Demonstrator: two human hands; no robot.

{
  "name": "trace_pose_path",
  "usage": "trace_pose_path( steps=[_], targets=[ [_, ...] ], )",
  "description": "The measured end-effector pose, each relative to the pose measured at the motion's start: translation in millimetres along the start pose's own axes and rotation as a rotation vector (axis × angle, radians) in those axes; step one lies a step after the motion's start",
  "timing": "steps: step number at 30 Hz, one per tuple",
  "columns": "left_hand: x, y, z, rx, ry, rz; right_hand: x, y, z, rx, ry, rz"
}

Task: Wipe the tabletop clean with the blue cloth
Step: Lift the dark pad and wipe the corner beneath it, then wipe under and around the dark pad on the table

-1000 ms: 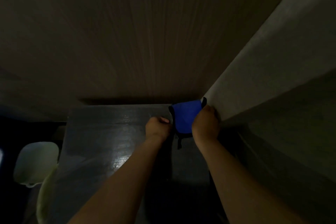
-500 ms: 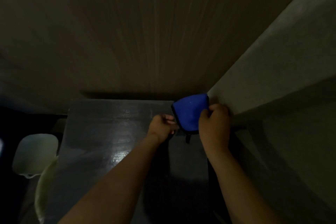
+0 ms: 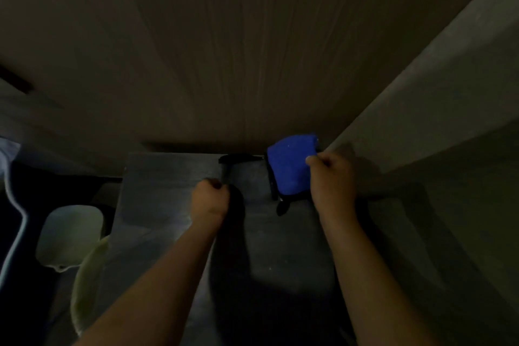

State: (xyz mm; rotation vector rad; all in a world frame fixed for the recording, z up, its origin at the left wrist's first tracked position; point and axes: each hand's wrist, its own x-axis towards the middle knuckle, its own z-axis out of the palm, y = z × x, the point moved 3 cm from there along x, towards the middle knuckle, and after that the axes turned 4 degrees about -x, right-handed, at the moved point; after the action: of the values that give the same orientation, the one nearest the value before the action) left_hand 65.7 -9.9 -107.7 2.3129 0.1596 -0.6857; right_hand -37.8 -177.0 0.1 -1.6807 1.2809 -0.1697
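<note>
Fingers [image 3: 316, 161] of the right hand [image 3: 332, 185] are pinching the blue cloth [image 3: 289, 167], bunching it at the far right corner of the tabletop [image 3: 168, 180], just beside the wall [image 3: 421, 98]. The left hand [image 3: 210, 198] is sitting curled, apart from the cloth; whether it is gripping anything cannot be told. By this evidence, wiping is only beginning, and nearly the whole surface is awaiting a pass.

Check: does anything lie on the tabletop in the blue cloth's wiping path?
The right hand grips the blue cloth at the far right corner of the tabletop. Left of it lie a small dark thing at the far edge, too dim to identify, and the curled left hand.
</note>
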Motion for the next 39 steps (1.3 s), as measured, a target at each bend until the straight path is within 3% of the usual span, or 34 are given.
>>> trace_pose_path(
  steps=[2, 4, 9, 12, 14, 16, 19, 22, 25, 32, 39],
  targets=[
    [2, -5, -9, -0.010, 0.014, -0.001, 14, 14, 2, 0.137, 0.024, 0.170],
    [2, -10, -11, -0.024, 0.029, -0.010, 31, 36, 4, 0.025, 0.045, 0.244],
    [-2, -19, -9, -0.025, 0.035, -0.059, 50, 65, 17, -0.479, 0.110, 0.167],
    [-5, -20, -7, -0.107, 0.047, -0.032, 52, 63, 23, -0.609, 0.199, 0.116],
    [-8, -19, -7, -0.170, 0.080, 0.031, 46, 63, 28, -0.654, 0.243, 0.010],
    [-11, -17, -9, -0.091, 0.178, 0.159, 31, 60, 40, -0.709, 0.220, -0.224],
    [-21, -10, -5, 0.157, 0.239, 0.472, -4, 56, 83, -0.867, -0.106, -0.591],
    [-30, -11, 10, 0.277, 0.096, 0.709, -21, 68, 126, -1.103, -0.379, -0.725],
    [-31, -23, 18, 0.429, -0.109, 0.692, -14, 77, 138, -1.276, -0.465, -0.690],
    [-25, 1, 31, 0.631, -0.346, 0.687, -4, 78, 120, -1.341, -0.422, -0.650],
    [-26, 6, 28, 0.739, -0.350, 0.666, 0, 75, 119, -1.266, -0.355, -0.592]
  ],
)
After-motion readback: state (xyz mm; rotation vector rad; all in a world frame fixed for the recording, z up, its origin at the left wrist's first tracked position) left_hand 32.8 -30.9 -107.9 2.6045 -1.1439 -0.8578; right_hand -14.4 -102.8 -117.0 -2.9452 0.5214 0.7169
